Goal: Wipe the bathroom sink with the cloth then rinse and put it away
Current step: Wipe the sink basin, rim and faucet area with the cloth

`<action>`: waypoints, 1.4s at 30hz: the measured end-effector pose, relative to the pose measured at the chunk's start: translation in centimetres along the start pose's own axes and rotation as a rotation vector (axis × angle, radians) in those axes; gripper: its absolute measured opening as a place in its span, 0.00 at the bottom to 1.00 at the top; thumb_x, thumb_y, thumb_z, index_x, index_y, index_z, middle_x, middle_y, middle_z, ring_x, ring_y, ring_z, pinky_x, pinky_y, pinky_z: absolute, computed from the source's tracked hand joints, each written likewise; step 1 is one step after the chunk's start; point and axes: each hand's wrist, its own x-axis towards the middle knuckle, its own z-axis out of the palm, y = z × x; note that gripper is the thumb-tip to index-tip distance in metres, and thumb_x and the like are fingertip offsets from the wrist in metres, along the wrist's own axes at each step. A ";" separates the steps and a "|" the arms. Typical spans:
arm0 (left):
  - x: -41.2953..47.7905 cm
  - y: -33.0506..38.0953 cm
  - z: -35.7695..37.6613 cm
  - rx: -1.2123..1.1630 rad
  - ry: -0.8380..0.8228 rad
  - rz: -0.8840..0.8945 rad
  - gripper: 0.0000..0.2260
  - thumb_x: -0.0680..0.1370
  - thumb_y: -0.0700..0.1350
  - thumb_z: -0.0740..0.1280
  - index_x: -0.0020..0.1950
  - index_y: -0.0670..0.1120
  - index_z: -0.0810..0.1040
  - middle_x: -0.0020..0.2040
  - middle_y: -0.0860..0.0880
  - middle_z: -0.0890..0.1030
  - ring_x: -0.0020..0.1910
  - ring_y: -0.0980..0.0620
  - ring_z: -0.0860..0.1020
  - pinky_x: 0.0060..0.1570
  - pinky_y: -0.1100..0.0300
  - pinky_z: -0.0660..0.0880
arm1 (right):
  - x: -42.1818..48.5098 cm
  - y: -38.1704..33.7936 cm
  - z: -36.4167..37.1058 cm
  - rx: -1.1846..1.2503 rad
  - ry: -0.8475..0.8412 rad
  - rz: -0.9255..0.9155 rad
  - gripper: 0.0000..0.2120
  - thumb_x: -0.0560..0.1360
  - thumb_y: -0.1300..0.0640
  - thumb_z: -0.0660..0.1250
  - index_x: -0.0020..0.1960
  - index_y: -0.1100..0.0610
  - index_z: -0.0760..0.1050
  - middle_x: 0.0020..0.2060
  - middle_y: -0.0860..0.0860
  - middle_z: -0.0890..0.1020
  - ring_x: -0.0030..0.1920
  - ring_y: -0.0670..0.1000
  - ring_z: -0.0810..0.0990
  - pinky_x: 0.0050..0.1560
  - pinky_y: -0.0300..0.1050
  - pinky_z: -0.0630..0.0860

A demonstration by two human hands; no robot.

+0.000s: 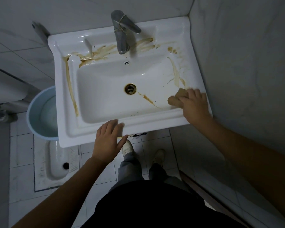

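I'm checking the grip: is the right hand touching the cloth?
Touching. Head view: the right hand grips the cloth, fingers curled over it, against the sink.

Blk top [146, 209] w/ grey trousers [130, 168], whitish shoes [127, 148]; forearms [69, 186] bare

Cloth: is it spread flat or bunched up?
Bunched up: the cloth is a crumpled wad gripped under the right hand, low against the sink basin's right side.
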 end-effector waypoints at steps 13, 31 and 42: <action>2.0 -0.8 -0.7 -0.022 -0.083 0.104 0.25 0.79 0.64 0.63 0.69 0.49 0.75 0.67 0.46 0.77 0.67 0.44 0.73 0.65 0.47 0.70 | -1.8 -2.4 -0.5 0.107 -0.040 0.246 0.17 0.76 0.59 0.68 0.64 0.57 0.75 0.64 0.60 0.73 0.60 0.62 0.72 0.58 0.57 0.74; 2.1 0.6 -1.2 -0.013 -0.089 0.041 0.26 0.78 0.63 0.64 0.70 0.48 0.74 0.68 0.45 0.75 0.67 0.44 0.72 0.67 0.48 0.68 | 13.3 -0.3 -1.5 0.076 0.169 0.009 0.13 0.76 0.63 0.64 0.59 0.58 0.78 0.58 0.61 0.73 0.57 0.64 0.72 0.40 0.54 0.76; 1.5 2.2 -0.2 0.027 -0.030 -0.034 0.27 0.79 0.62 0.64 0.70 0.46 0.73 0.69 0.43 0.75 0.70 0.42 0.71 0.71 0.45 0.66 | 20.0 -1.0 -2.0 0.141 0.277 -0.017 0.14 0.77 0.62 0.61 0.61 0.58 0.76 0.57 0.60 0.74 0.57 0.63 0.73 0.47 0.56 0.78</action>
